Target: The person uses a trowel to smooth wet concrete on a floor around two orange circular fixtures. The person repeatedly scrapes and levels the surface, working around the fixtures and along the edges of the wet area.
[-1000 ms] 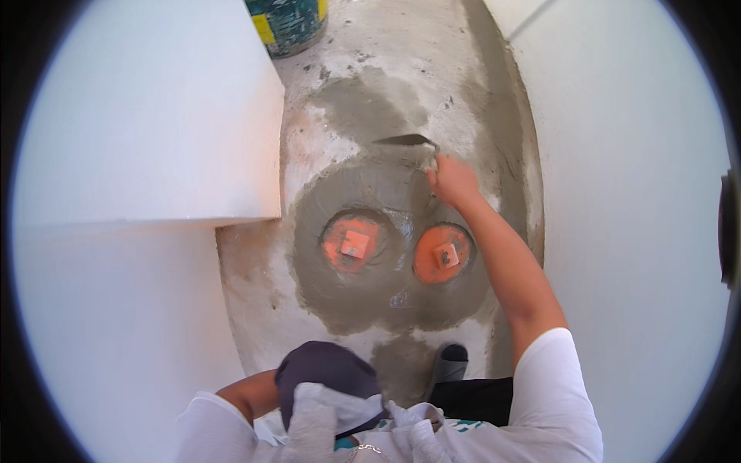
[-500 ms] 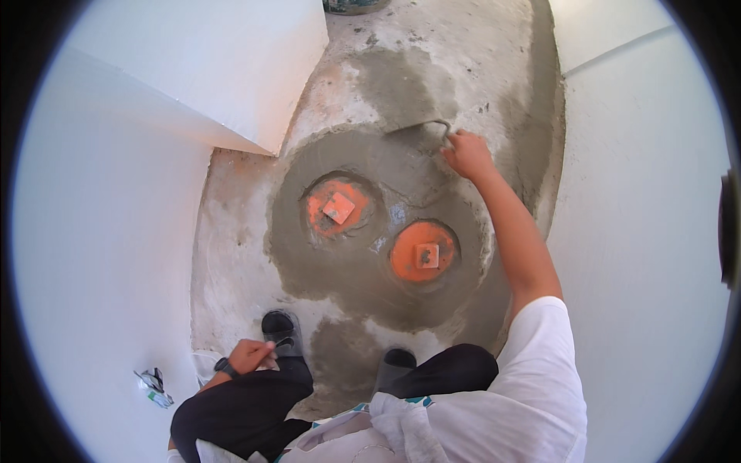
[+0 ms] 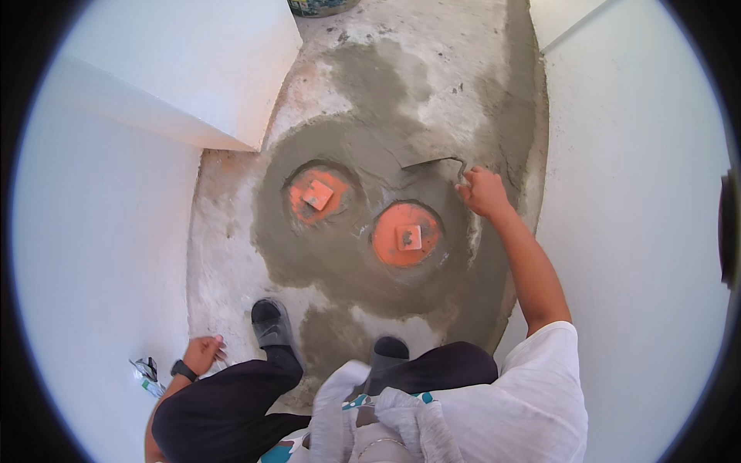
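My right hand [image 3: 484,190] grips a trowel [image 3: 429,162] by its handle. The thin blade, seen nearly edge-on, is over wet grey mortar [image 3: 309,258] spread on the floor. Two round orange covers are set in this mortar: a left cover [image 3: 336,202], smeared with grey, and a right cover [image 3: 390,248] nearer to me. Each has a raised square block in its middle. My left hand [image 3: 202,355], with a dark watch on the wrist, hangs beside my left knee. Its fingers are loosely curled and apart, with nothing visible in them.
White walls [image 3: 617,231] rise on both sides, and a white block corner [image 3: 251,143] juts in at the left. A bucket-like container [image 3: 324,6] stands at the far edge. My sandalled feet [image 3: 272,328] are in front of the mortar. Small items [image 3: 147,374] lie at the lower left.
My right hand has drawn the trowel nearer to me, toward the right cover. My left hand has moved left, away from the left foot. The view has shifted slightly.
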### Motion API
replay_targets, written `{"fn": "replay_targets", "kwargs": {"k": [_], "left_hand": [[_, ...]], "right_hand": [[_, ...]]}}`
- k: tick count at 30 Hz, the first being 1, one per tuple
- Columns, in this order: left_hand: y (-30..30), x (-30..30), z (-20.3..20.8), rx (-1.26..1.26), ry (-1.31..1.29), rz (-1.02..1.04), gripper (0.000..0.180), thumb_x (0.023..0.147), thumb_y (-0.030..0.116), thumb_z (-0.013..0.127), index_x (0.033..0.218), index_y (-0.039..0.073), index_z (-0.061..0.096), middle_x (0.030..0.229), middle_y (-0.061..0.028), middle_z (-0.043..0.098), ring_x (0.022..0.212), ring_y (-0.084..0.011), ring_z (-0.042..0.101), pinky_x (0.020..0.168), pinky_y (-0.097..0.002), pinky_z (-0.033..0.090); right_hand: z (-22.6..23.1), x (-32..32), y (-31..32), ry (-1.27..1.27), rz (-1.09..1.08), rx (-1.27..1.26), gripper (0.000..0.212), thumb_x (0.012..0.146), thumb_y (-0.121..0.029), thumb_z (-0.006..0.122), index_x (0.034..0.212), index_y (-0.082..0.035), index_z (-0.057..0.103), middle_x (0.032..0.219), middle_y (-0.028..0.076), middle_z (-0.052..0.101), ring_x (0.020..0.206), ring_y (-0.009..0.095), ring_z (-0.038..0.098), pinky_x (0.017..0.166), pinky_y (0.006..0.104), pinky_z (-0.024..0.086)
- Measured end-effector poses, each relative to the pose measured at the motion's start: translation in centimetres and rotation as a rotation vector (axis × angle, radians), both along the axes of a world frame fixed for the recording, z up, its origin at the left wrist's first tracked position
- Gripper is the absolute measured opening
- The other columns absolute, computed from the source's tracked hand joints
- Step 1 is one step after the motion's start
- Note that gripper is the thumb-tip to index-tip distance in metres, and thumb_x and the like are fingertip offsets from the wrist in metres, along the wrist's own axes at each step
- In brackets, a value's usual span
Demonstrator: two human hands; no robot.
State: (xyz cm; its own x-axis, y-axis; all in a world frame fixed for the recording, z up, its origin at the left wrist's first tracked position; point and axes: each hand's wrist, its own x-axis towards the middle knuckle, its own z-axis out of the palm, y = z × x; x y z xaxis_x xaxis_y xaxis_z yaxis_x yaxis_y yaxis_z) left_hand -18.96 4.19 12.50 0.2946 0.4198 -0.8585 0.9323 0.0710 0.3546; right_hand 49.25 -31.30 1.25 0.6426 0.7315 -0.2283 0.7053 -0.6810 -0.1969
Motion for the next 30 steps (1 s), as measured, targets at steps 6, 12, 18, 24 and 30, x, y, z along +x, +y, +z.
{"fn": "replay_targets", "kwargs": {"k": [6,12,18,24,30], "left_hand": [[1.6,5.4,2.1,0.133,-0.013,-0.36,0.057,0.103,0.05,0.061,0.088,-0.004,0.074,0.074,-0.0131,0.075,0.069,-0.0191,0.073,0.067,-0.0335,0.056],[-0.2,9.7,3.9,0.19,0.026,-0.684,0.053,0.1,0.053,0.062,0.093,0.003,0.078,0.077,-0.0161,0.074,0.073,-0.0311,0.073,0.07,-0.0405,0.056],[-1.8,10.8,4.0,0.177,0.053,-0.827,0.049,0.099,0.051,0.063,0.099,0.005,0.079,0.082,-0.0201,0.074,0.08,-0.0381,0.073,0.074,-0.0449,0.057],[-1.6,10.7,3.4,0.266,0.034,-0.75,0.052,0.099,0.054,0.062,0.1,0.005,0.079,0.084,-0.0196,0.074,0.083,-0.0393,0.072,0.075,-0.0474,0.056],[-2.1,9.5,2.6,0.259,0.103,-0.703,0.05,0.098,0.052,0.064,0.103,0.004,0.078,0.087,-0.0198,0.075,0.089,-0.0383,0.073,0.08,-0.0484,0.056]], "right_hand": [[0.7,-1.4,0.1,-0.079,-0.205,0.057,0.033,0.094,-0.036,0.068,0.102,-0.004,0.074,0.105,0.017,0.07,0.102,0.04,0.069,0.088,0.0524,0.054],[-0.4,-6.9,0.6,-0.071,-0.302,0.032,0.039,0.094,-0.039,0.07,0.1,0.0,0.071,0.104,0.022,0.069,0.1,0.043,0.068,0.086,0.0535,0.054],[0.3,-6.6,-0.5,-0.091,-0.302,0.119,0.036,0.093,-0.036,0.071,0.096,0.0,0.072,0.103,0.024,0.068,0.101,0.044,0.067,0.087,0.054,0.053],[2.7,-7.4,-0.9,-0.043,-0.245,-0.019,0.041,0.091,-0.038,0.073,0.101,0.002,0.074,0.1,0.024,0.071,0.096,0.042,0.071,0.086,0.0502,0.055],[6.3,-4.6,0.9,0.268,-0.286,-0.017,0.052,0.09,-0.045,0.074,0.094,0.007,0.071,0.091,0.03,0.072,0.091,0.045,0.07,0.081,0.0511,0.054]]}}
